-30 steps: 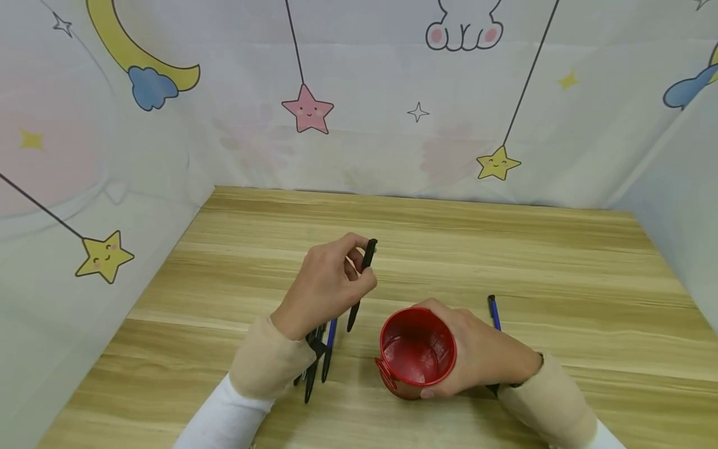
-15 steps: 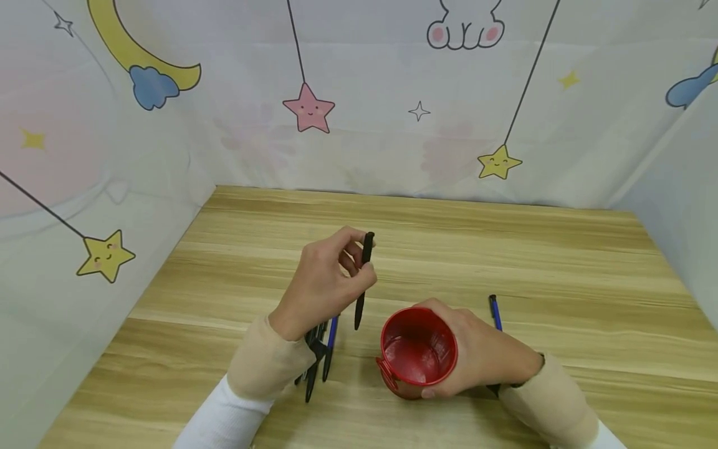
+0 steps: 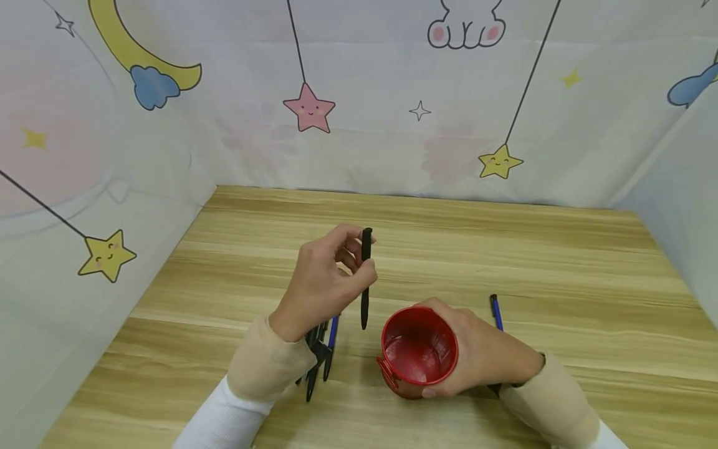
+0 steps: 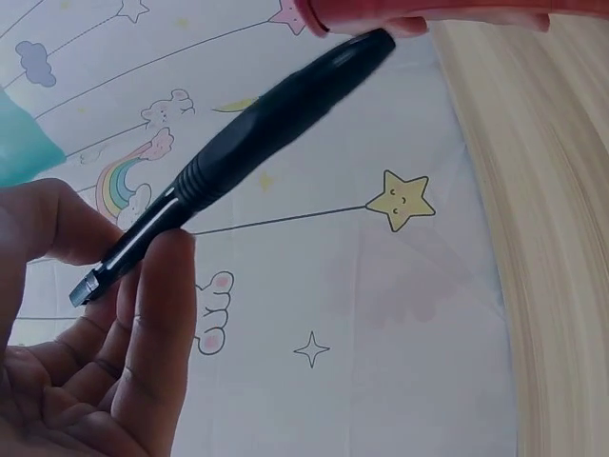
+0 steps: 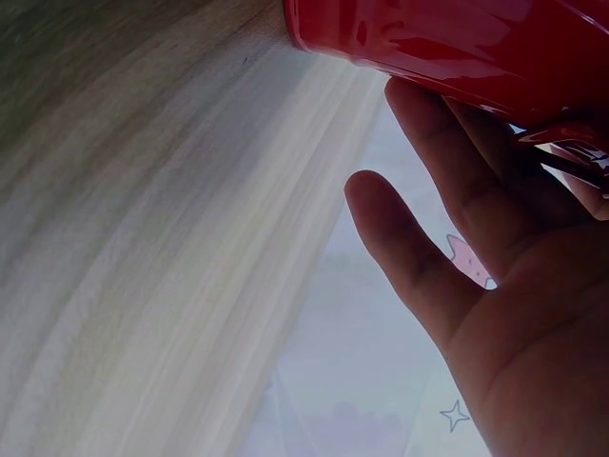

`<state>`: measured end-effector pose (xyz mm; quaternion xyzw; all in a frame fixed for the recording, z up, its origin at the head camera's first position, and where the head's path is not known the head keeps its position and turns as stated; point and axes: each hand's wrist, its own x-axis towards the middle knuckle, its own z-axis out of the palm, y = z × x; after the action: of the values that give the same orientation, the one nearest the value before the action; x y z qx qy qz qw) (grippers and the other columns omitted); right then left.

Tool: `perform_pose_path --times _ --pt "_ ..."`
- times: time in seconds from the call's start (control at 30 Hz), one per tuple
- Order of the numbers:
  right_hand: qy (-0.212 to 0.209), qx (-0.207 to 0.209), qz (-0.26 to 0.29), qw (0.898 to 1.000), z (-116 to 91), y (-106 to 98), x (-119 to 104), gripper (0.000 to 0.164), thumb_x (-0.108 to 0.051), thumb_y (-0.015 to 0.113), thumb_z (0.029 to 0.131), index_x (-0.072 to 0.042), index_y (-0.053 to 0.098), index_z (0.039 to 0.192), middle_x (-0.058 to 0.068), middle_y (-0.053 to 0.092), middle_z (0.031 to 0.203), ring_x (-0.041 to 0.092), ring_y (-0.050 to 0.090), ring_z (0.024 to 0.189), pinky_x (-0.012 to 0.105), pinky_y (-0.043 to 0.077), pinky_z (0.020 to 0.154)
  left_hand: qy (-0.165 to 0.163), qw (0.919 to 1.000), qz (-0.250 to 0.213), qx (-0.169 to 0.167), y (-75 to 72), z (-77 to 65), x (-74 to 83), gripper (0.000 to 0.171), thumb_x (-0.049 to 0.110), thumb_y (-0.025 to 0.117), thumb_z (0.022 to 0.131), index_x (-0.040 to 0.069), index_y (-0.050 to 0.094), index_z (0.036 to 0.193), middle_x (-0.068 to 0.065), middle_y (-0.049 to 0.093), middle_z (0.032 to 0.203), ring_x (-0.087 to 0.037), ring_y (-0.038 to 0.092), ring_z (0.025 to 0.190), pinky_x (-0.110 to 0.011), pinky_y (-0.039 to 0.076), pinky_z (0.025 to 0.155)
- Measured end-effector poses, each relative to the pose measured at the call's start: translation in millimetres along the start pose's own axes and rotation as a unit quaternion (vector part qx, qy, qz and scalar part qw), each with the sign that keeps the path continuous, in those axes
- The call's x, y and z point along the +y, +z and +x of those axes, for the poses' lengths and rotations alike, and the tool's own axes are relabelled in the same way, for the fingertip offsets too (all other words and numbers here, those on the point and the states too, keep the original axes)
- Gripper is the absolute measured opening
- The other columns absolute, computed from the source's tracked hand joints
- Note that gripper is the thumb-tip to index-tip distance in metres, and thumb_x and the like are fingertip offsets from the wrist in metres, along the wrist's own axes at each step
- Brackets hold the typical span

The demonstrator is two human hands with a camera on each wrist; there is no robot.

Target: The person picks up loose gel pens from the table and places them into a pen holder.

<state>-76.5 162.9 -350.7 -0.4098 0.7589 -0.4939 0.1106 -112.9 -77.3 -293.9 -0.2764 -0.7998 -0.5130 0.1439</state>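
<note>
My left hand (image 3: 322, 271) pinches a black pen (image 3: 365, 305) between thumb and fingers near its upper end. The pen hangs almost upright, tip down, left of and above a small red bucket (image 3: 396, 381). Around the bucket's right side my right hand (image 3: 479, 349) holds it, tilted slightly, its open mouth facing up; no pens show inside. In the left wrist view the pen (image 4: 257, 138) points toward the red bucket (image 4: 438, 9), apart from it. The right wrist view has fingers of the right hand (image 5: 542, 276) against the glossy bucket (image 5: 438, 48).
Beneath my left wrist lie several pens: black ones (image 3: 311, 381) and a blue-and-black one (image 3: 333, 337). Past the right forearm rests another blue pen (image 3: 496, 312), partly hidden. A cartoon-printed cloth (image 3: 364, 156) bounds the wooden table (image 3: 252, 215) at the back and sides.
The pen in my left hand has swung from slanted to almost upright, its tip shifting slightly right toward the bucket. The left hand has risen a little; the right hand and bucket stay put.
</note>
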Motion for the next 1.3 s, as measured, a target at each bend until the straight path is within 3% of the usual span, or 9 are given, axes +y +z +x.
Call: perform_pose_path --times 0.23,0.37,0.6,0.77,1.0,1.17,1.3 --pt "0.004 -0.003 -0.008 1.0 -4.8 3.4 22.8 0.084 -0.033 0.085 0.061 -0.018 0.039 0.13 0.0 0.055 0.122 0.022 0.051 0.108 0.042 0.054 0.077 -0.009 0.9996 -0.027 0.006 -5.0 1.6 25.7 0.021 -0.003 0.058 0.077 0.003 0.06 0.097 -0.007 0.06 0.074 -0.013 0.057 0.06 -0.037 0.052 0.047" --pt "0.004 -0.002 -0.01 1.0 -6.6 4.5 30.5 0.085 -0.035 0.085 0.061 -0.018 0.038 0.13 0.0 0.055 0.122 0.022 0.051 0.109 0.042 0.054 0.076 -0.001 0.9991 -0.038 0.021 -4.7 1.9 24.9 0.023 -0.004 0.059 0.076 0.003 0.06 0.098 -0.008 0.06 0.074 -0.014 0.057 0.06 -0.036 0.051 0.047" --pt "0.01 -0.002 0.004 1.0 -0.6 0.2 1.7 0.08 -0.027 0.084 0.062 -0.012 0.04 0.127 0.004 0.056 0.119 0.025 0.051 0.107 0.045 0.054 0.075 0.005 0.9981 -0.047 0.039 -3.5 1.1 18.2 0.024 -0.003 0.059 0.076 0.005 0.059 0.099 -0.006 0.059 0.073 -0.014 0.056 0.063 -0.031 0.051 0.047" --pt "0.01 -0.006 -0.003 1.0 -4.3 3.2 21.1 0.084 -0.033 0.084 0.062 -0.019 0.038 0.13 -0.001 0.054 0.122 0.022 0.05 0.109 0.043 0.054 0.077 -0.008 0.9964 -0.075 0.039 -4.5 1.1 24.2 0.022 -0.005 0.058 0.077 0.001 0.057 0.098 -0.01 0.058 0.075 -0.018 0.057 0.062 -0.032 0.053 0.048" --pt "0.012 -0.007 0.004 1.0 -5.6 4.0 29.4 0.086 -0.033 0.085 0.06 -0.02 0.038 0.131 -0.001 0.054 0.122 0.023 0.05 0.109 0.042 0.054 0.076 -0.029 0.9818 -0.187 0.021 -0.8 0.0 10.3 0.024 -0.005 0.058 0.079 0.005 0.054 0.101 -0.013 0.055 0.076 -0.025 0.057 0.06 -0.043 0.055 0.049" --pt "0.022 -0.005 0.0 1.0 -5.9 4.0 28.9 0.087 -0.034 0.086 0.059 -0.021 0.039 0.13 -0.003 0.054 0.122 0.022 0.05 0.109 0.041 0.055 0.074 -0.024 0.9787 -0.203 0.011 5.2 -1.3 -7.6 0.025 -0.001 0.06 0.08 0.011 0.054 0.101 -0.011 0.055 0.077 -0.024 0.056 0.06 -0.041 0.055 0.047" --pt "0.022 -0.004 -0.013 1.0 -5.7 4.0 28.8 0.086 -0.035 0.085 0.059 -0.022 0.039 0.131 -0.005 0.054 0.122 0.021 0.05 0.108 0.04 0.055 0.073 -0.024 0.9782 -0.206 0.0 6.8 -1.9 -9.1 0.025 0.0 0.061 0.081 0.01 0.052 0.101 -0.012 0.054 0.078 -0.025 0.056 0.06 -0.043 0.055 0.048"
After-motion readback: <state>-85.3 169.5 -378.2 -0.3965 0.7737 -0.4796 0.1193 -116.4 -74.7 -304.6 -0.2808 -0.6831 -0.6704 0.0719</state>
